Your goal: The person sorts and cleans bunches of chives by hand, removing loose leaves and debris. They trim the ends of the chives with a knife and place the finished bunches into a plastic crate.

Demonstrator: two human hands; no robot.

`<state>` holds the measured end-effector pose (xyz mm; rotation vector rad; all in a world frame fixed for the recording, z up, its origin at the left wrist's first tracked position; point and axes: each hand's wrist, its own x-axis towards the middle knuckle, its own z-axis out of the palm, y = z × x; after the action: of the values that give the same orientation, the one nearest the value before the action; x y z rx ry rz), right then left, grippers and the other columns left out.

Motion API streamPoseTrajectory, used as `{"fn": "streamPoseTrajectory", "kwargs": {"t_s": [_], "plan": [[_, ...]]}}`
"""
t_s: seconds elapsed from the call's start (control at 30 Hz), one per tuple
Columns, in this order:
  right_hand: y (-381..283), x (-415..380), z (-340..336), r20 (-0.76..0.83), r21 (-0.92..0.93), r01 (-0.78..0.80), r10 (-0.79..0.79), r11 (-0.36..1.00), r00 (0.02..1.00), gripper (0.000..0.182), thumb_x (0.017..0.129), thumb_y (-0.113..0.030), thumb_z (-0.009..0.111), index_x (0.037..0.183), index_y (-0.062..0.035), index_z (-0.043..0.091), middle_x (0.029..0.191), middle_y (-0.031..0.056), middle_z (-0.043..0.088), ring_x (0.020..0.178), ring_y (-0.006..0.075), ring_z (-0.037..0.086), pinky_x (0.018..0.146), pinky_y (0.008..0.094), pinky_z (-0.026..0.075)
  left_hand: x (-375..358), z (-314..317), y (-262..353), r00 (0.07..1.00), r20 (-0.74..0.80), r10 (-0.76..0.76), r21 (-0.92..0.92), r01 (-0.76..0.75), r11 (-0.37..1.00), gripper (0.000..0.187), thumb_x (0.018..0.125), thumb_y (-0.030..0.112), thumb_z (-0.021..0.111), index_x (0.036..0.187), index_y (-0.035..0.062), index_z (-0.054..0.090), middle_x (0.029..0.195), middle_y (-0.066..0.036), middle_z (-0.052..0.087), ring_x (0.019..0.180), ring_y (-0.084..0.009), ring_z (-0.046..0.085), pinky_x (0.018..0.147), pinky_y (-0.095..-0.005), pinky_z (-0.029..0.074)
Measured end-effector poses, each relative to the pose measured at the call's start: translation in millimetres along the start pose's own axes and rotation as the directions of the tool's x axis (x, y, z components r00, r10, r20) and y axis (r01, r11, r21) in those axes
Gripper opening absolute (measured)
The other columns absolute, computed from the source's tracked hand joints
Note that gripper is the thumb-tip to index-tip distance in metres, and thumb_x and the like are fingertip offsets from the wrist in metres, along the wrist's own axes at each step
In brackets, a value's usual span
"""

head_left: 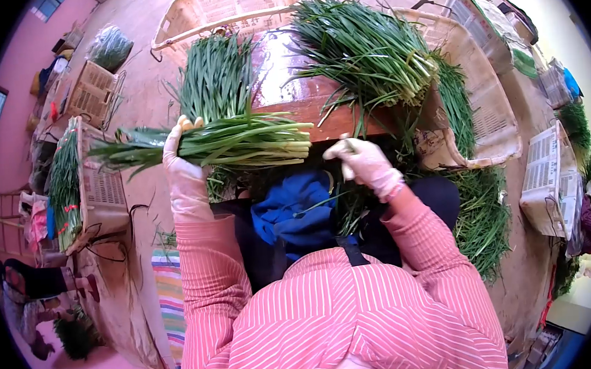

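Observation:
My left hand point(182, 148), in a pale glove, is closed round a bunch of long green stalks point(251, 141). The bunch lies sideways, its pale cut ends to the right and its leafy tips to the left. To the right of those ends, my right hand point(362, 160), also gloved, has its fingers curled together; whether anything small is between them is too unclear to tell. Behind the held bunch, a pile of green leaves point(216, 73) lies on the left of the low table point(277, 69). A larger heap of stalks point(369, 56) covers the table's right side.
A plastic basket point(228, 11) stands beyond the table, another point(480, 82) at its right. Loose greens point(483, 219) lie beside my right leg. At the left, a crate point(103, 174) stands by tied bunches point(65, 180). Part of a person point(42, 281) shows at the far left.

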<state>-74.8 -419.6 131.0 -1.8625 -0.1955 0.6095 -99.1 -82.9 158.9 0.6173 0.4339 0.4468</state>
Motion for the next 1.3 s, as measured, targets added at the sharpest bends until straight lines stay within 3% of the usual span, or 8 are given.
{"fn": "streamPoseTrajectory", "kwargs": {"t_s": [0.07,0.13,0.17,0.27,0.37,0.67,0.77,1.3], "plan": [[3.0,-8.6,-24.2,-0.082,-0.119,-0.199,0.19,0.973,0.978,0.025,0.09,-0.031,0.058,0.102,-0.0089,0.06,0.06,0.003,0.058,0.043,0.0119,0.048,0.04,0.0275,0.038,-12.4,-7.4,16.2,0.998,-0.064,-0.007,0.016,0.008,1.0,0.031,0.087,0.019,0.057,0.115,0.0055,0.061,0.111,-0.011,0.064,0.103,-0.028,0.06,0.089,-0.0505,0.05],[50.0,-5.2,-43.0,-0.116,-0.888,0.074,-0.376,0.454,0.92,0.036,0.083,-0.032,0.065,0.108,-0.0078,0.057,0.076,0.01,0.063,0.064,0.0242,0.061,0.056,0.0376,0.048,-15.3,-23.3,24.8,0.997,-0.083,0.006,0.011,-0.005,1.0,0.031,0.087,0.019,0.057,0.115,0.0074,0.061,0.115,-0.012,0.063,0.104,-0.028,0.059,0.087,-0.0501,0.051],[28.8,-9.8,-40.7,-0.234,-0.911,-0.153,-0.176,0.382,0.956,0.055,0.074,-0.039,0.068,0.119,-0.0104,0.054,0.094,0.0136,0.063,0.086,0.0307,0.06,0.072,0.0439,0.048,-16.7,-29.7,26.1,0.997,-0.08,-0.017,-0.028,0.015,0.999,0.031,0.088,0.02,0.055,0.116,0.0089,0.061,0.116,-0.012,0.063,0.104,-0.0275,0.059,0.088,-0.0494,0.051],[-13.1,-23.4,-22.3,-0.272,-0.74,0.226,-0.589,0.633,0.761,0.045,0.078,-0.032,0.069,0.116,-0.0088,0.059,0.104,0.0127,0.062,0.1,0.0302,0.057,0.086,0.0398,0.045,-36.3,-24.5,20.9,0.993,-0.118,0.002,0.034,0.002,0.999,0.031,0.088,0.02,0.056,0.115,0.0092,0.061,0.114,-0.012,0.063,0.103,-0.0271,0.06,0.088,-0.0485,0.051],[-61.3,-32.6,4.4,-0.178,-0.708,0.454,-0.759,0.541,0.627,0.041,0.082,-0.029,0.066,0.118,-0.0101,0.061,0.111,0.0122,0.061,0.102,0.0295,0.055,0.093,0.0382,0.041,-48.6,-20.2,10.5,0.994,-0.103,-0.019,0.018,0.021,1.0,0.029,0.088,0.02,0.057,0.113,0.0074,0.062,0.108,-0.01,0.064,0.102,-0.0244,0.061,0.09,-0.0456,0.05],[-71.7,-10.4,28.7,0.024,-0.134,0.561,-0.564,0.817,0.826,0.039,0.083,-0.024,0.068,0.116,-0.0033,0.062,0.11,0.0157,0.064,0.105,0.0274,0.059,0.093,0.0349,0.044,-60.1,-24.3,-6.9,0.985,0.167,-0.044,-0.111,0.064,0.992,0.026,0.09,0.018,0.057,0.111,0.0027,0.059,0.087,-0.005,0.063,0.093,-0.0247,0.061,0.092,-0.0502,0.048],[-75.2,-10.3,34.1,0.065,-0.247,0.722,-0.733,0.646,0.678,0.04,0.079,-0.026,0.071,0.112,-0.0032,0.065,0.105,0.0152,0.066,0.101,0.0287,0.061,0.09,0.0355,0.046,-63.1,-23.1,-10.4,0.985,0.157,-0.078,-0.131,0.098,0.987,0.025,0.092,0.018,0.054,0.11,0.0017,0.059,0.085,-0.004,0.062,0.092,-0.0244,0.061,0.092,-0.0495,0.048],[-62.0,-17.8,49.9,-0.02,-0.519,0.682,-0.805,0.515,0.593,0.016,0.076,-0.012,0.068,0.091,-0.0061,0.069,0.086,0.0108,0.068,0.078,0.0284,0.065,0.072,0.0353,0.051,-81.2,1.4,-14.3,0.992,0.042,-0.115,-0.088,0.118,0.989,0.019,0.09,0.013,0.055,0.105,0.0018,0.057,0.086,-0.007,0.059,0.088,-0.0242,0.061,0.087,-0.0449,0.051]]}}
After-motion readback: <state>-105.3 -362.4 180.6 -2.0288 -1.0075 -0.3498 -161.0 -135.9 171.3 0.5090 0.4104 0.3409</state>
